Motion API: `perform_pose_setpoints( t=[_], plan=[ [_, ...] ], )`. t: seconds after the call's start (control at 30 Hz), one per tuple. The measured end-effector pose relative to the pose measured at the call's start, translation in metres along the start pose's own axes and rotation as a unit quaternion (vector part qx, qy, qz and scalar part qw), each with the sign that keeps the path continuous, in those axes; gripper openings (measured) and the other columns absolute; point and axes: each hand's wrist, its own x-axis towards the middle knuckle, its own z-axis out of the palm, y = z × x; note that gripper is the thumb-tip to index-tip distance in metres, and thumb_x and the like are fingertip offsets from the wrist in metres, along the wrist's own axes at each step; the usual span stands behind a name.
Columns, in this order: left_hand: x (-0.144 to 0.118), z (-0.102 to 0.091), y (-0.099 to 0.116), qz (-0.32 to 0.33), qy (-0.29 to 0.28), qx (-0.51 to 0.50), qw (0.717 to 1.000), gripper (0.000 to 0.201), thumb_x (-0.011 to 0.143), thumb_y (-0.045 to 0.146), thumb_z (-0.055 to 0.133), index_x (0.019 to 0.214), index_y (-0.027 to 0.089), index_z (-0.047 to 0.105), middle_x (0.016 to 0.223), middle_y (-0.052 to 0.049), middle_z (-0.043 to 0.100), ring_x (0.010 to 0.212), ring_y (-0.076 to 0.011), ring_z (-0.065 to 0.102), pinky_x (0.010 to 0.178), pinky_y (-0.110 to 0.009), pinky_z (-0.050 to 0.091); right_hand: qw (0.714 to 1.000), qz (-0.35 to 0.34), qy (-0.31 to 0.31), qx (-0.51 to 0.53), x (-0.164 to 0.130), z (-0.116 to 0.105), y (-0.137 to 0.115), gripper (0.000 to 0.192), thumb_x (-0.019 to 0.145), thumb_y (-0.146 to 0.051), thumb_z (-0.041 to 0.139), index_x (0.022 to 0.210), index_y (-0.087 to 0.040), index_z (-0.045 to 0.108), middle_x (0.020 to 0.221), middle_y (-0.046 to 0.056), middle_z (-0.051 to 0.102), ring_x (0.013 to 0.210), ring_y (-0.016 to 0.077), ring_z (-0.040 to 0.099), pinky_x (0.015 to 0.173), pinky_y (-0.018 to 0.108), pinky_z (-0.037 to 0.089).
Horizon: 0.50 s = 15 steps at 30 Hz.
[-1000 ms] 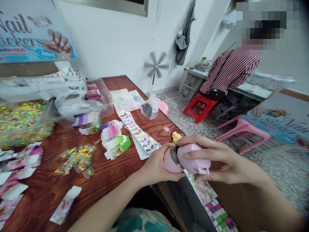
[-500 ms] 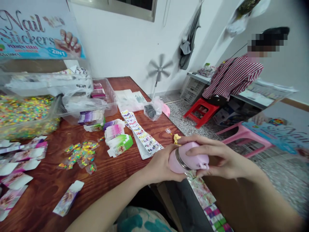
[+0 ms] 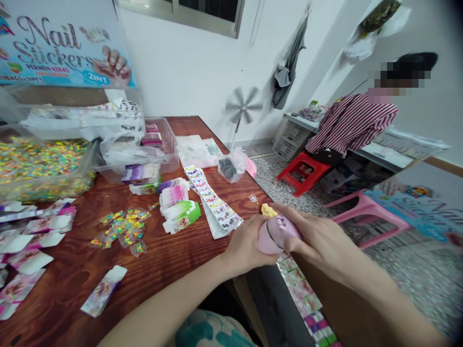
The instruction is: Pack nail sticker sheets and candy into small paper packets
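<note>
A pink bottle [image 3: 269, 240] with a metal band and a pink lid is tilted between my two hands, over the table's right edge. My left hand [image 3: 246, 246] is wrapped round its body. Around the lid, my right hand [image 3: 314, 236] is closed, with the thumb along the near side. A crumpled yellow piece [image 3: 268, 210] lies just beyond the bottle. Left of my left hand are sticker sheets [image 3: 217, 205] and several small flattened boxes [image 3: 181, 217]. A pile of small candy packets [image 3: 125, 229] and a single small box [image 3: 104, 291] lie farther left.
Clear bins [image 3: 43, 180] of candy and stickers stand at the left back below a Nail Stickers carton [image 3: 65, 53]. A fan [image 3: 244, 107] stands by the wall. A person in a striped shirt [image 3: 354, 123] sits on a red stool [image 3: 302, 173]. A pink stool [image 3: 376, 209] is at the right.
My right hand has turned on the lid, and the lid's loop has swung from the near side to the top. My left hand keeps its hold. The view has shifted slightly.
</note>
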Motion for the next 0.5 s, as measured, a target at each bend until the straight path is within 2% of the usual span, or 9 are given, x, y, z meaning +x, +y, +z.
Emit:
perform_pose_setpoints(
  t=[0.07,0.13,0.23,0.27,0.3,0.33,0.4,0.47,0.5],
  plan=[
    [0.001,-0.007,-0.002,-0.001,-0.030,-0.043,0.999,0.077,0.056,0.032,0.083,0.125,0.019,0.051,0.117,-0.009,0.065,0.102,-0.0278,0.063,0.089,-0.040,0.050,0.995,-0.082,-0.022,0.056,0.000,-0.009,0.003,0.069,0.090,-0.061,0.046,0.144,-0.020,0.040,0.132,0.017,0.056,0.112,0.0301,0.062,0.087,0.039,0.054],
    [0.002,-0.018,-0.001,0.009,-0.086,-0.093,0.992,0.083,0.056,0.029,0.084,0.131,0.020,0.049,0.121,-0.009,0.064,0.105,-0.0271,0.062,0.091,-0.039,0.049,0.981,-0.169,-0.043,0.090,0.002,-0.018,0.007,0.064,0.086,-0.051,0.060,0.144,-0.028,0.041,0.145,0.013,0.045,0.128,0.0291,0.050,0.099,0.040,0.048],
    [0.002,-0.033,0.002,0.026,-0.223,-0.144,0.964,0.087,0.053,0.026,0.085,0.132,0.021,0.049,0.123,-0.007,0.063,0.108,-0.0258,0.061,0.095,-0.037,0.048,0.962,-0.237,-0.078,0.111,0.005,-0.018,0.008,0.054,0.080,-0.043,0.071,0.129,-0.030,0.056,0.133,0.010,0.055,0.117,0.0243,0.059,0.092,0.032,0.052],
    [0.000,-0.034,0.002,0.027,-0.256,-0.151,0.954,0.086,0.053,0.026,0.085,0.131,0.021,0.050,0.122,-0.006,0.063,0.108,-0.0255,0.061,0.095,-0.036,0.048,0.962,-0.236,-0.078,0.112,0.006,-0.013,0.006,0.050,0.078,-0.045,0.072,0.124,-0.028,0.059,0.124,0.010,0.059,0.108,0.0231,0.063,0.085,0.030,0.054],
    [-0.002,-0.034,0.002,0.022,-0.266,-0.154,0.951,0.084,0.053,0.027,0.085,0.130,0.021,0.051,0.121,-0.006,0.063,0.107,-0.0251,0.061,0.094,-0.036,0.049,0.967,-0.222,-0.066,0.106,0.006,-0.007,0.004,0.048,0.077,-0.047,0.072,0.119,-0.025,0.061,0.115,0.010,0.062,0.098,0.0223,0.066,0.079,0.028,0.056],
    [-0.004,-0.031,0.000,0.013,-0.245,-0.151,0.958,0.081,0.054,0.028,0.084,0.129,0.020,0.052,0.119,-0.006,0.064,0.104,-0.0246,0.062,0.092,-0.036,0.050,0.976,-0.195,-0.041,0.089,0.005,0.000,0.000,0.045,0.078,-0.048,0.069,0.114,-0.023,0.062,0.106,0.010,0.064,0.090,0.0218,0.067,0.072,0.028,0.056],
    [-0.008,-0.021,-0.004,-0.010,-0.141,-0.116,0.983,0.077,0.056,0.029,0.082,0.127,0.020,0.053,0.115,-0.006,0.066,0.099,-0.0244,0.064,0.089,-0.037,0.051,0.993,-0.109,0.030,0.027,0.004,0.015,-0.006,0.041,0.083,-0.050,0.060,0.110,-0.019,0.061,0.093,0.011,0.066,0.075,0.0219,0.068,0.062,0.029,0.054],
    [-0.011,-0.014,-0.008,-0.024,-0.041,-0.067,0.997,0.076,0.055,0.029,0.082,0.125,0.019,0.054,0.114,-0.007,0.067,0.097,-0.0254,0.064,0.088,-0.038,0.051,0.996,-0.019,0.083,-0.041,0.002,0.023,-0.009,0.045,0.087,-0.056,0.051,0.108,-0.016,0.059,0.088,0.012,0.067,0.066,0.0235,0.067,0.053,0.030,0.051],
    [-0.011,-0.012,-0.009,-0.021,-0.021,-0.052,0.998,0.076,0.054,0.029,0.082,0.125,0.020,0.055,0.114,-0.007,0.066,0.098,-0.0260,0.064,0.089,-0.039,0.051,0.995,0.004,0.087,-0.058,0.002,0.024,-0.010,0.048,0.088,-0.059,0.048,0.107,-0.016,0.058,0.088,0.013,0.067,0.065,0.0243,0.067,0.051,0.030,0.050]
  ],
)
